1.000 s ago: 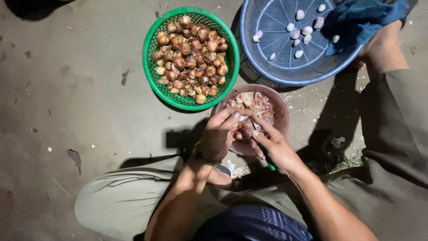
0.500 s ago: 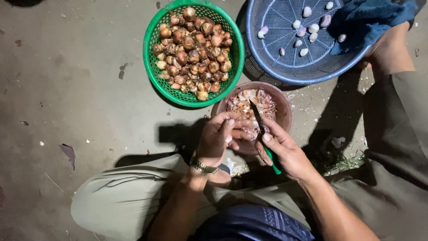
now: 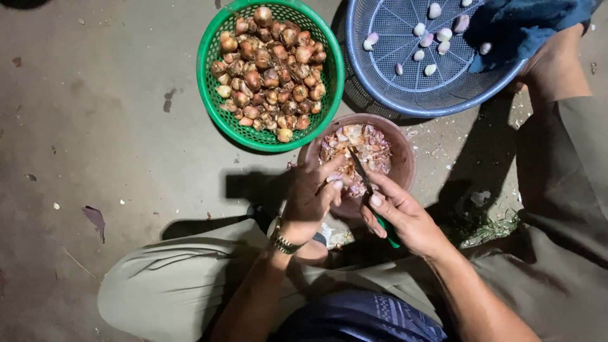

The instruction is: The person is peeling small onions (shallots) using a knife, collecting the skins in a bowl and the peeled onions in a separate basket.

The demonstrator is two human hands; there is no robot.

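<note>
My left hand [image 3: 310, 201], with a wristwatch [image 3: 283, 241] on the wrist, pinches a small shallot [image 3: 334, 181] over the near rim of a brown bowl [image 3: 400, 158] full of peelings. My right hand [image 3: 399, 212] grips a knife with a green handle [image 3: 386, 228]; its thin dark blade [image 3: 360, 170] points up over the bowl, close to the shallot. A green basket [image 3: 209, 76] of unpeeled shallots sits just beyond the bowl to the left. A blue basket [image 3: 380, 82] at the top right holds several peeled pale bulbs.
A blue cloth [image 3: 519, 28] drapes over the blue basket's right side. My knees in khaki trousers [image 3: 164, 278] frame the bowl; my bare foot [image 3: 554, 66] rests at the right. Bits of peel [image 3: 95, 215] lie scattered on the concrete floor [image 3: 95, 114].
The right hand has drawn the knife back from the shallot and turned the blade up over the bowl. The left hand stays at the bowl's rim with the shallot.
</note>
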